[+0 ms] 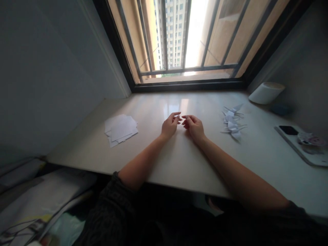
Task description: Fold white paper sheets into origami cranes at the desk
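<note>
My left hand and my right hand are close together above the middle of the white tabletop, fingertips facing each other. The left fingers are curled with the thumb near the index finger. On the right, thumb and fingers are bent together in a pinch. Something small and pale may be between the fingertips, but it is too small to make out against the white surface. A loose stack of white paper sheets lies to the left of my hands. To the right is a row of several folded white paper figures with thin pointed ends.
A phone with a dark camera area and a ring-like attachment lies at the right. A white cylinder is on its side in the back right corner, near a dark blue object. A barred window borders the tabletop behind; bags sit below left.
</note>
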`<state>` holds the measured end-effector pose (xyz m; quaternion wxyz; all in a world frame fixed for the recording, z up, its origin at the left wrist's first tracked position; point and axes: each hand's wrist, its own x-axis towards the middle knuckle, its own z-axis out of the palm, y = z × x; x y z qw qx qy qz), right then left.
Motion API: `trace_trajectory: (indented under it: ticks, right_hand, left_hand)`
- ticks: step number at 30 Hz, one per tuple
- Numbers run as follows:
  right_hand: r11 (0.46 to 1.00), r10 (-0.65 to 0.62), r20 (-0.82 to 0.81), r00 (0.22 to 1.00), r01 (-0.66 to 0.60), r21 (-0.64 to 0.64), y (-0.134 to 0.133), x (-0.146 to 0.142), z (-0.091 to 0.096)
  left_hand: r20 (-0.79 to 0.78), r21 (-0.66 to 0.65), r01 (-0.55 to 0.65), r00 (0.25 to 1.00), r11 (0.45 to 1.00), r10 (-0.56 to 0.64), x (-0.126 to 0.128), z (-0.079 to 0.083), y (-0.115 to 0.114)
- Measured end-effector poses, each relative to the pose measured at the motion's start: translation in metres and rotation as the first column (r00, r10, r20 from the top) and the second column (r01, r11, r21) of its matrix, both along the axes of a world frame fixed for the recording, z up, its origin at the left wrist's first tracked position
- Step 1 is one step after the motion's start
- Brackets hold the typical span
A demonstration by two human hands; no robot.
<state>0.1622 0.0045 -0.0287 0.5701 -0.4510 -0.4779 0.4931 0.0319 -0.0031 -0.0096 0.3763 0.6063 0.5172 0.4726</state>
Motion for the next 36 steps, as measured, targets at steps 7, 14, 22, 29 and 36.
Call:
trace_trajectory:
  ticks: [7,14,22,29,36]
  right_hand:
    - [1.000,0.029,0.042,0.999,-0.028,-0.010,-0.002,-0.002,0.001]
    - [0.999,0.038,0.054,0.998,-0.038,0.001,-0.001,-0.003,-0.001]
    - [0.999,0.038,0.069,0.997,-0.039,0.011,0.000,-0.003,-0.005]
    - [0.999,0.045,0.052,0.998,-0.046,0.017,0.001,-0.004,-0.005]
    - [0.998,0.055,0.048,0.997,-0.056,0.020,-0.001,-0.006,-0.004]
  left_hand:
    - [-0.465,0.025,-0.016,0.885,1.000,0.026,-0.045,0.041,-0.003]
    - [-0.674,-0.087,-0.133,0.737,0.987,0.040,-0.148,0.065,-0.048]
    - [-0.922,-0.046,-0.335,0.377,0.941,0.089,-0.203,0.024,-0.078]
    - [-0.961,0.109,-0.491,0.171,0.864,0.218,-0.180,0.029,-0.084]
    - [-0.941,0.164,-0.491,0.182,0.856,0.285,-0.176,0.040,-0.083]
